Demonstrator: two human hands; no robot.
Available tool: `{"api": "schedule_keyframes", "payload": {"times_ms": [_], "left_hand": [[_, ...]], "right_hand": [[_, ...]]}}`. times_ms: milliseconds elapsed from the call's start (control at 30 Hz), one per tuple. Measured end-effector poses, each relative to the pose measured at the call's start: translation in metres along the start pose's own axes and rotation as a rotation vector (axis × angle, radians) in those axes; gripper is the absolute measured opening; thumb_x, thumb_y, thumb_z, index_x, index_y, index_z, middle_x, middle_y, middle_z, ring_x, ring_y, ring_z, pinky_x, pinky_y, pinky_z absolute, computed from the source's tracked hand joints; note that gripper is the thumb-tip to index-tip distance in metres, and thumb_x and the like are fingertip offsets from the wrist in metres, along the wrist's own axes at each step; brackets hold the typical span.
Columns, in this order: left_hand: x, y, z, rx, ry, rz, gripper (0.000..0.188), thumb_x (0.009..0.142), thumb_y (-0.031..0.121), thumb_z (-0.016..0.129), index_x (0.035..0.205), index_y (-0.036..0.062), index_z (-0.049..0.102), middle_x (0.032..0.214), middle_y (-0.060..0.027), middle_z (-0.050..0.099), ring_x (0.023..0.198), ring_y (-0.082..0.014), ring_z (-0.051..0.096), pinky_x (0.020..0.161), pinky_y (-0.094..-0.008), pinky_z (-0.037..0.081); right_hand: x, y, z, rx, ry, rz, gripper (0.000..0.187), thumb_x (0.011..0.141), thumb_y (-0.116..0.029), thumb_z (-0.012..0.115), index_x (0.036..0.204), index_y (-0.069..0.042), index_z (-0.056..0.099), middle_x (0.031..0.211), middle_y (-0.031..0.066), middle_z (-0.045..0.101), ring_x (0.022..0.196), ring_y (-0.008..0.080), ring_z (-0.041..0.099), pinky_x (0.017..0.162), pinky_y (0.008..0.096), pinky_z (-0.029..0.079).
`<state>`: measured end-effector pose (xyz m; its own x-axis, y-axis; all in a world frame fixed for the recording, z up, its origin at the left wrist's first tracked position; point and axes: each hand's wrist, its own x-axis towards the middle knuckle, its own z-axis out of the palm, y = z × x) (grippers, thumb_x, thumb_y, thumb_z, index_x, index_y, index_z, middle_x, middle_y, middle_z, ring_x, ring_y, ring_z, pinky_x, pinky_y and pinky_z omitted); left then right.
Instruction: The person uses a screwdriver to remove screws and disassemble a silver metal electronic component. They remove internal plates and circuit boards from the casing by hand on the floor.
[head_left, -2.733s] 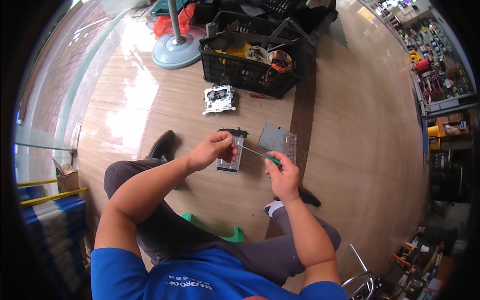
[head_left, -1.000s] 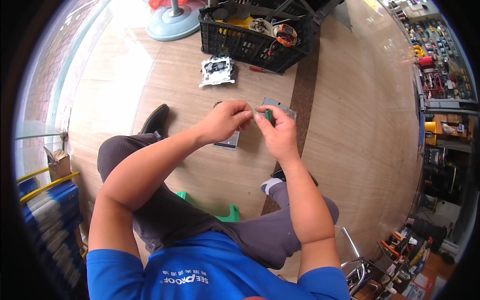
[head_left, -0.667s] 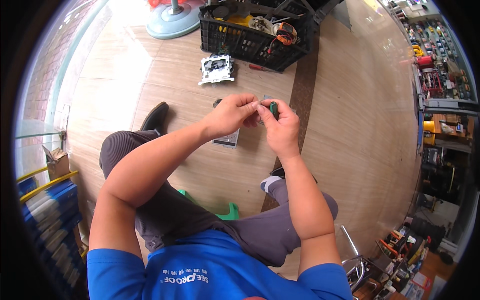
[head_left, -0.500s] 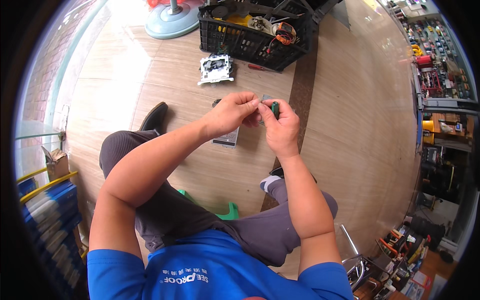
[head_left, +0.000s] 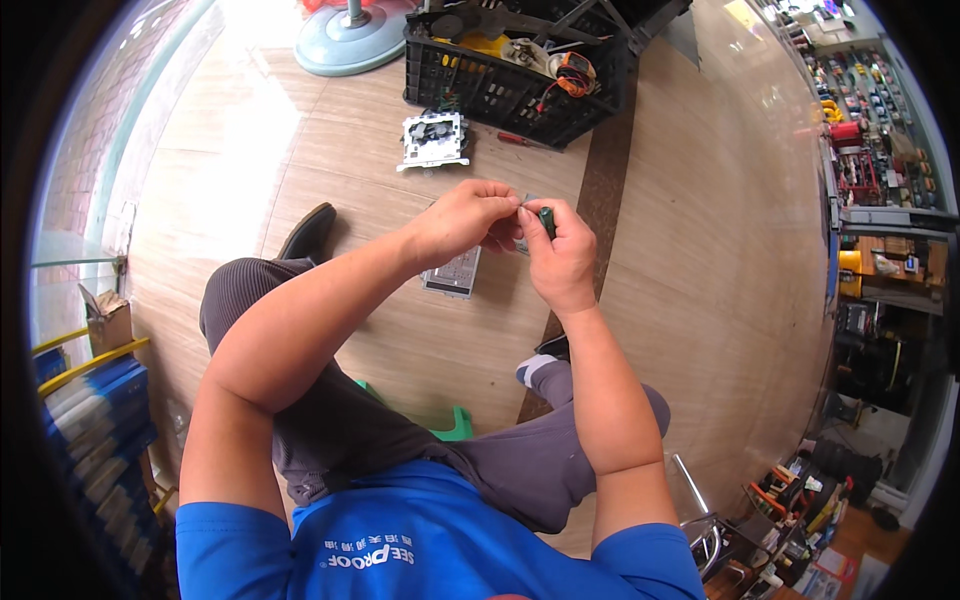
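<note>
My left hand (head_left: 462,222) is closed in a pinch, thumb against forefinger. Whatever sits between those fingertips is too small to make out. Close beside it, almost touching, my right hand (head_left: 562,258) is wrapped round what looks like a green-handled screwdriver (head_left: 547,223); its shaft is mostly hidden by the fingers. Below both hands a flat grey metal unit (head_left: 452,277) lies on the floor, partly covered by my left hand and wrist. Farther off rests a white-framed mechanism (head_left: 434,140) with dark parts on top.
A black plastic crate (head_left: 500,90) of tools stands at the far side, an orange meter (head_left: 574,74) on its rim. Near it lies a red-handled tool (head_left: 515,138). A round grey stand base (head_left: 350,42) is far left. Below me shows a green stool (head_left: 460,424); stocked shelves (head_left: 880,130) line the right.
The green handle has tilted slightly and sits lower in my right hand. Both hands stay close together in nearly the same place.
</note>
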<state>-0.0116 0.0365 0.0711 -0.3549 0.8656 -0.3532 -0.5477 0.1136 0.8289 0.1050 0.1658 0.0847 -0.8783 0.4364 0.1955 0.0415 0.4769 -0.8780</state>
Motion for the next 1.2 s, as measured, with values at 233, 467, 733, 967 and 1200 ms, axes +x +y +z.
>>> {"api": "schedule_keyframes", "payload": {"times_ms": [233,467,733,967,1200], "left_hand": [[0.001,-0.001,-0.003,0.147,0.042,-0.04,0.028,0.103,0.026,0.048,0.095,0.0035,0.064,0.084,-0.0051,0.066,0.077,-0.0139,0.064,0.07,-0.0284,0.052],[-0.009,0.008,0.002,0.286,-0.026,-0.047,0.035,0.101,0.032,0.052,0.106,0.0007,0.066,0.092,-0.0058,0.068,0.08,-0.0133,0.064,0.074,-0.0279,0.053],[-0.014,0.008,0.004,0.362,-0.148,-0.058,0.041,0.097,0.036,0.056,0.116,0.0008,0.066,0.098,-0.0095,0.069,0.082,-0.0169,0.065,0.074,-0.0306,0.053],[-0.011,0.001,0.006,0.86,-0.041,0.189,0.046,0.095,0.036,0.055,0.11,-0.0045,0.069,0.104,-0.0302,0.068,0.103,-0.0415,0.065,0.092,-0.0449,0.049],[-0.02,0.023,0.0,0.807,0.054,0.235,0.046,0.094,0.032,0.057,0.118,-0.0061,0.065,0.111,-0.0289,0.067,0.109,-0.0414,0.063,0.098,-0.0438,0.048]], "right_hand": [[0.001,0.0,0.001,-0.194,0.003,-0.194,0.01,0.089,-0.005,0.068,0.096,-0.002,0.063,0.087,0.016,0.067,0.074,0.0328,0.066,0.064,0.0373,0.052],[-0.001,0.011,-0.006,-0.394,-0.008,-0.277,0.013,0.087,-0.004,0.067,0.098,-0.004,0.062,0.087,0.0177,0.066,0.078,0.037,0.066,0.066,0.0415,0.052],[-0.01,0.033,-0.006,-0.442,-0.078,-0.135,0.01,0.093,-0.008,0.062,0.101,-0.003,0.058,0.087,0.0188,0.066,0.081,0.0405,0.064,0.069,0.0448,0.051],[-0.009,0.047,-0.001,-0.264,-0.06,-0.041,0.009,0.098,-0.011,0.058,0.1,-0.003,0.056,0.08,0.0114,0.066,0.068,0.0235,0.064,0.06,0.0358,0.05],[-0.018,0.128,0.002,-0.056,-0.189,0.46,0.016,0.101,-0.016,0.052,0.1,0.0,0.054,0.077,0.0065,0.064,0.054,0.0119,0.056,0.05,0.0281,0.047]]}}
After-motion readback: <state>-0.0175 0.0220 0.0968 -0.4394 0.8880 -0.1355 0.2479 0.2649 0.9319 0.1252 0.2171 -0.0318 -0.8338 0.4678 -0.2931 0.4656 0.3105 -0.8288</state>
